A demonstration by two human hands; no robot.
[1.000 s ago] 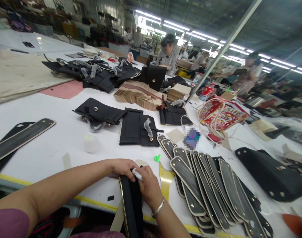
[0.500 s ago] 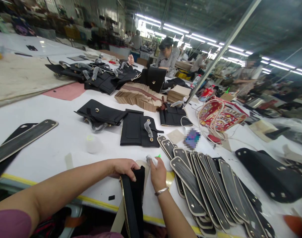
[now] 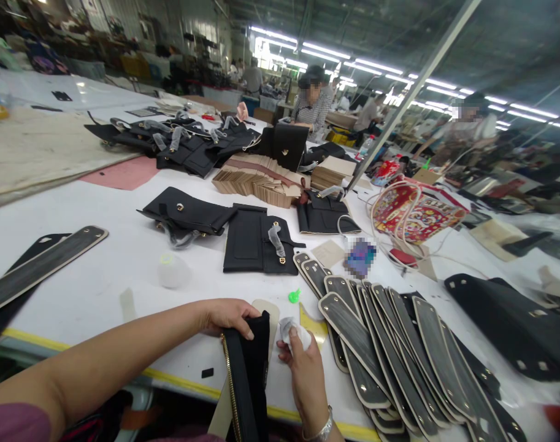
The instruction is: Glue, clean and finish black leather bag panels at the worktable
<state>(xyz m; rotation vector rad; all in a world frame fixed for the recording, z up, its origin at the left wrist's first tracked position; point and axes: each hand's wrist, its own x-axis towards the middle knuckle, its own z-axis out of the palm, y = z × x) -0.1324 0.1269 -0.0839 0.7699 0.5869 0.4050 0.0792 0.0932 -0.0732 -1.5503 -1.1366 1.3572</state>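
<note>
A short mauve sleeve [image 3: 17, 422] fills the lower left corner, its rounded edge ending near the elbow [image 3: 55, 387]; the left hand [image 3: 228, 315] and right hand [image 3: 305, 368] are bare. A strip of similar mauve cloth [image 3: 199, 438] shows at the bottom edge, left of centre. A shiny silver-coloured bangle [image 3: 324, 428] circles the right wrist [image 3: 315, 412], low and right of centre

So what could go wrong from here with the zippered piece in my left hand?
The black zippered piece extends past the yellow table edge, so it could slip down if your left hand loosens.
Your right hand, holding a white wad, is near the fanned dark panels; a sideways sweep might disarrange them.
</note>
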